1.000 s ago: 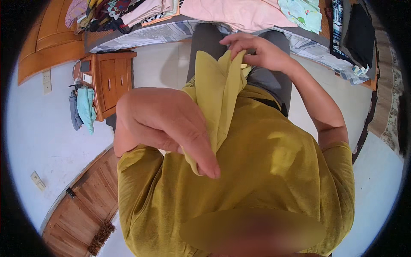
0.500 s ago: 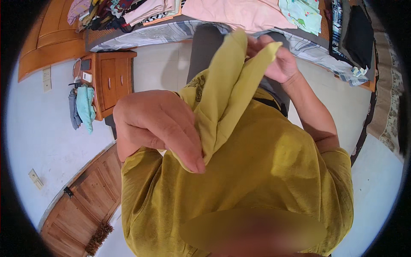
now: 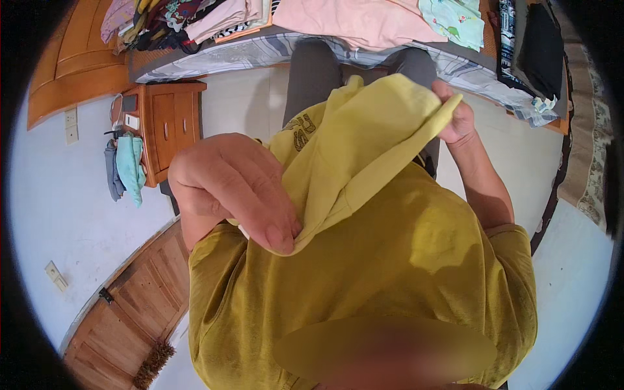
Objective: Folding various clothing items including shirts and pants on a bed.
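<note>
A yellow garment (image 3: 364,140) with a dark print on one part hangs between my hands, in front of my own yellow top. My left hand (image 3: 237,188) is closed on its near left edge, fingertips pinching the cloth. At the far right corner my right hand (image 3: 458,116) grips the garment, its fingers partly hidden behind the cloth. The fabric is spread slantwise between the two, with a fold along its near right side. Its lower part drops toward my lap, out of sight behind the raised cloth.
Beyond my knees stands a bed (image 3: 260,62) with a patterned sheet. On it lie piled clothes (image 3: 172,23), a pink cloth (image 3: 361,23), a mint patterned garment (image 3: 452,23) and dark folded clothes (image 3: 543,52). A wooden cabinet (image 3: 172,127) stands to the left, near a wooden door (image 3: 130,299).
My right hand has moved right and slightly nearer, drawing the yellow garment wider open. My left hand has shifted slightly left, keeping its pinch. More of the dark print shows.
</note>
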### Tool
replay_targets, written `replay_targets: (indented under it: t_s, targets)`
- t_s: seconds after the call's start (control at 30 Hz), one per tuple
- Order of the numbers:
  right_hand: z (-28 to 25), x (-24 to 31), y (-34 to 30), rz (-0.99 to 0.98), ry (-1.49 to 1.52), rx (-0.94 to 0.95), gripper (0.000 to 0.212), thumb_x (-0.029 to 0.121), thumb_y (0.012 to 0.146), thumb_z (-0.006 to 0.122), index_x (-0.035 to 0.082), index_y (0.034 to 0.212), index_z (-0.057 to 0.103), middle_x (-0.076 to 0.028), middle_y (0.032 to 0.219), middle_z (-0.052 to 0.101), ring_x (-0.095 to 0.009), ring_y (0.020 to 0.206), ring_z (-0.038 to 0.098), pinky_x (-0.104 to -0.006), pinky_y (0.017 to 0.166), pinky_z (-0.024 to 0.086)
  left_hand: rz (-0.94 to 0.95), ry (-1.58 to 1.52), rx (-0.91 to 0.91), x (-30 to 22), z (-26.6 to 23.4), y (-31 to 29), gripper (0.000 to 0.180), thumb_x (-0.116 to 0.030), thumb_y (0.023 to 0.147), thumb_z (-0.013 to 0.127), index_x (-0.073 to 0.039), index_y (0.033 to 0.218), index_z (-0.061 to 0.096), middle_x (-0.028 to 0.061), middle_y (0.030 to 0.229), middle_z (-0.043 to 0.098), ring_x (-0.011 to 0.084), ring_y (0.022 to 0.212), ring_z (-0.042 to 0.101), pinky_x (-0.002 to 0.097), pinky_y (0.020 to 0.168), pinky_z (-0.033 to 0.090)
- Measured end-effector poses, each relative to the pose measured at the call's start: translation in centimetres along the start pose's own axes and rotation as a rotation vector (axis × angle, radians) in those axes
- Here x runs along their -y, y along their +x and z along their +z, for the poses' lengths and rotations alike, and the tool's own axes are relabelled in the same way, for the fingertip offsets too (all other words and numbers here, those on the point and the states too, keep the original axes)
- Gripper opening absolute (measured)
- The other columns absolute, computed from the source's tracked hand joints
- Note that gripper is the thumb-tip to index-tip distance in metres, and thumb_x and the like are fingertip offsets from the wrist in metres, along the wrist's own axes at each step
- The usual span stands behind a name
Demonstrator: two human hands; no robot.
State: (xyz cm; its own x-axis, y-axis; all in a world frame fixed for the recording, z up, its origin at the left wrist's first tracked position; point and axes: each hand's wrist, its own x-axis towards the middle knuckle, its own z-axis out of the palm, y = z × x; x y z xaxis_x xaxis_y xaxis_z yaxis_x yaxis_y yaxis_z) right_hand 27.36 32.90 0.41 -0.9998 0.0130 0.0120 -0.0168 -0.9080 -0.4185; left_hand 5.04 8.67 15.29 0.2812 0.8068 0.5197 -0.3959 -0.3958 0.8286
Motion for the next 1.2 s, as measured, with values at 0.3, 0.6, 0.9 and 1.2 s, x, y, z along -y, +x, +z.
replay_targets:
  t_s: [0.3,0.6,0.9,1.2]
  targets:
    - [2.0,0.3,-3.4,-0.105,-0.1,-0.146,0.025,0.028,0.072,0.069,0.015,0.073,0.048,-0.007,0.097,0.048,-0.025,0.1,0.045,-0.0398,0.089,0.036,0.035,-0.112,-0.42,0.4,-0.8,-0.7,0.021,-0.009,0.082,0.046,0.009,0.09,0.053,0.0255,0.084,0.06,0.0368,0.075,0.062,0.0429,0.064,0.052]
    - [1.2,-3.1,-3.3,-0.072,-0.041,-0.325,0.037,0.017,0.084,0.055,0.004,0.117,0.046,-0.011,0.115,0.052,-0.021,0.106,0.052,-0.0387,0.092,0.04,-0.11,0.1,-0.648,-0.3,0.2,-2.4,0.031,-0.011,0.085,0.049,-0.011,0.117,0.049,0.0161,0.086,0.058,0.0312,0.071,0.055,0.0413,0.063,0.046]
    - [4.1,-3.4,0.5,0.393,-0.641,-0.114,0.013,0.01,0.079,0.06,0.003,0.085,0.052,-0.001,0.082,0.054,-0.009,0.077,0.05,-0.0227,0.067,0.038,-0.022,0.073,-0.757,-0.2,0.4,-3.1,0.031,-0.01,0.084,0.049,-0.006,0.115,0.047,0.0208,0.094,0.057,0.0334,0.081,0.057,0.0447,0.07,0.047]
    - [3.8,-6.7,3.4,0.104,-1.22,-0.308,0.015,0.009,0.081,0.058,0.0,0.092,0.052,-0.008,0.091,0.06,-0.018,0.086,0.054,-0.0279,0.078,0.041,-0.018,0.058,-0.661,-0.7,0.4,-2.6,0.035,-0.006,0.083,0.049,-0.011,0.118,0.047,0.0151,0.104,0.057,0.0269,0.071,0.056,0.0349,0.058,0.046]
